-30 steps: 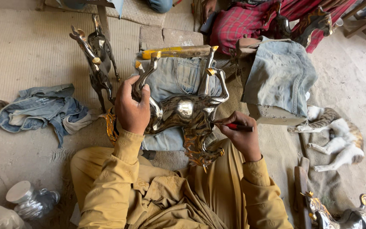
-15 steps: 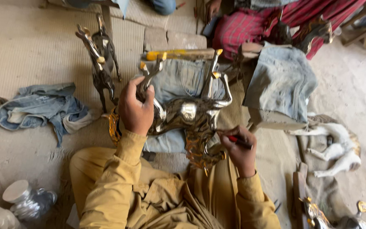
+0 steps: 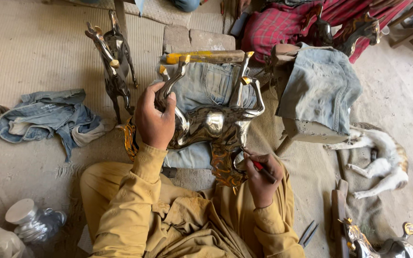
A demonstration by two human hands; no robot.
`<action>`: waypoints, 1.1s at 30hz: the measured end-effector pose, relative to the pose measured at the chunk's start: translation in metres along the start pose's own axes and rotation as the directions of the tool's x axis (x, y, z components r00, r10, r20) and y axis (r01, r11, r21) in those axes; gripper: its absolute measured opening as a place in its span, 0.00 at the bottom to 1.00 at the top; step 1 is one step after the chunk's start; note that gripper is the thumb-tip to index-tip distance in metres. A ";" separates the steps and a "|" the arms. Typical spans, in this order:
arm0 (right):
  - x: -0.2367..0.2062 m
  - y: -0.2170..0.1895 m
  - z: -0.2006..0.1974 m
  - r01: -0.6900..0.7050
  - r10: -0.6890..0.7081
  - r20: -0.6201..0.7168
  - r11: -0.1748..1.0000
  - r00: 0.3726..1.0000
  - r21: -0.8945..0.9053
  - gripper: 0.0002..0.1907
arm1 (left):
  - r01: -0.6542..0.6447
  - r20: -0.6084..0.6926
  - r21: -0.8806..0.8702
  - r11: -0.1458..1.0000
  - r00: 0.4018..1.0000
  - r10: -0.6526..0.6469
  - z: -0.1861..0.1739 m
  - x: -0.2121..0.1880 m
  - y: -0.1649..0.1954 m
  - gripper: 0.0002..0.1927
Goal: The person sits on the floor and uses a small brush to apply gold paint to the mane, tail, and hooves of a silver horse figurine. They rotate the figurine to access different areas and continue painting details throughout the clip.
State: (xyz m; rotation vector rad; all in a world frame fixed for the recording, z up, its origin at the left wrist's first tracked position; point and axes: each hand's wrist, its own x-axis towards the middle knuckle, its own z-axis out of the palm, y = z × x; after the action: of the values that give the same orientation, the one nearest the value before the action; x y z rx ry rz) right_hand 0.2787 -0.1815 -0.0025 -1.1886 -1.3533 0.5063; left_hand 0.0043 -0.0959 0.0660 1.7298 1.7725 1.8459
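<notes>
Head view: a shiny silver-and-gold metal horse figurine [image 3: 211, 126] lies upside down at centre on folded blue denim [image 3: 206, 86]. Its leg at 10 o'clock is gripped by the left hand [image 3: 155, 117]. A thin red-handled tool [image 3: 259, 166] is pinched by the right hand [image 3: 262, 177] at 5 o'clock, its tip on the body. A white cat [image 3: 381, 162] is seen at 3 o'clock.
</notes>
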 end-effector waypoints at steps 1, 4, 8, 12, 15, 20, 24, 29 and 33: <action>-0.002 0.000 0.002 0.005 -0.005 -0.015 1.000 1.000 0.028 0.06 | 0.014 0.000 -0.002 1.000 1.000 -0.014 0.000 0.000 0.000 0.14; -0.007 -0.001 0.006 0.011 -0.008 -0.050 0.998 0.999 0.062 0.07 | 0.009 0.000 0.005 1.000 1.000 -0.009 -0.002 0.000 0.001 0.14; -0.007 0.002 0.007 0.028 -0.027 -0.048 0.999 0.998 0.023 0.07 | 0.047 0.009 -0.021 0.999 0.999 -0.047 -0.002 0.001 0.001 0.13; -0.010 0.007 0.007 0.065 -0.063 -0.033 0.995 0.997 0.072 0.08 | 0.003 -0.009 0.015 1.000 1.000 -0.002 -0.001 0.001 0.000 0.14; -0.010 0.009 0.005 0.005 -0.003 -0.040 0.999 0.999 0.043 0.09 | 0.025 0.003 0.017 1.000 1.000 -0.025 -0.001 0.000 -0.001 0.15; -0.007 0.003 0.002 0.042 -0.042 0.029 0.999 0.999 0.011 0.07 | -0.017 -0.015 0.039 0.999 1.000 0.018 0.000 0.000 -0.002 0.15; -0.006 -0.004 0.000 -0.030 0.031 0.037 0.999 0.999 -0.011 0.07 | 0.043 0.002 0.022 0.999 0.999 -0.043 -0.001 -0.002 0.000 0.14; 0.002 -0.003 -0.008 -0.009 0.015 0.153 0.999 0.988 -0.042 0.05 | 0.005 -0.020 0.019 1.000 1.000 -0.005 0.000 0.000 -0.001 0.14; 0.004 -0.001 -0.012 -0.037 0.027 0.239 0.999 0.971 0.036 0.06 | 0.017 -0.015 0.026 1.000 1.000 -0.016 0.001 0.001 -0.002 0.14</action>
State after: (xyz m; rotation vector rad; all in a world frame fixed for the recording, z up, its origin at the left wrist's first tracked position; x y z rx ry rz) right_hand 0.2898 -0.1826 0.0029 -1.1447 -1.5222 0.7148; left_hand 0.0029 -0.0942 0.0647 1.7098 1.8188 1.8417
